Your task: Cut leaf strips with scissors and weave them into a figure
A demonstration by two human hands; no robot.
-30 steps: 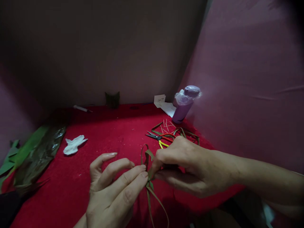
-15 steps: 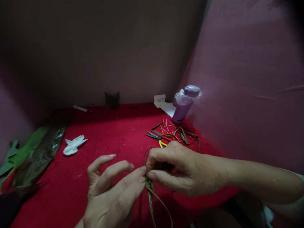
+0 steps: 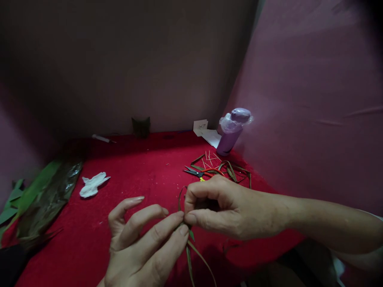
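Thin green-brown leaf strips (image 3: 189,261) are pinched between my two hands; one strip loops up above the fingertips and two long ends hang down. My left hand (image 3: 146,243) grips them between thumb and index finger, its other fingers raised and spread. My right hand (image 3: 220,209) pinches the same bundle from the right, thumb against curled index finger. The fingertips of both hands meet and cover most of the woven part. Just beyond my right hand lie scissors (image 3: 197,173) with red and yellow handles, partly hidden by that hand.
Toothpicks (image 3: 210,158) and loose leaf strips (image 3: 231,171) lie past the scissors. A purple bottle (image 3: 229,139) stands by white cards (image 3: 212,138). Crumpled tissue (image 3: 93,185) and broad leaves (image 3: 49,203) are left. A folded leaf piece (image 3: 141,127) and a white pen-like tool (image 3: 101,138) sit at the back.
My left thumb has shifted slightly right and up over the leaf strips, covering more of the woven part. My right hand keeps its pinch nearly in place.
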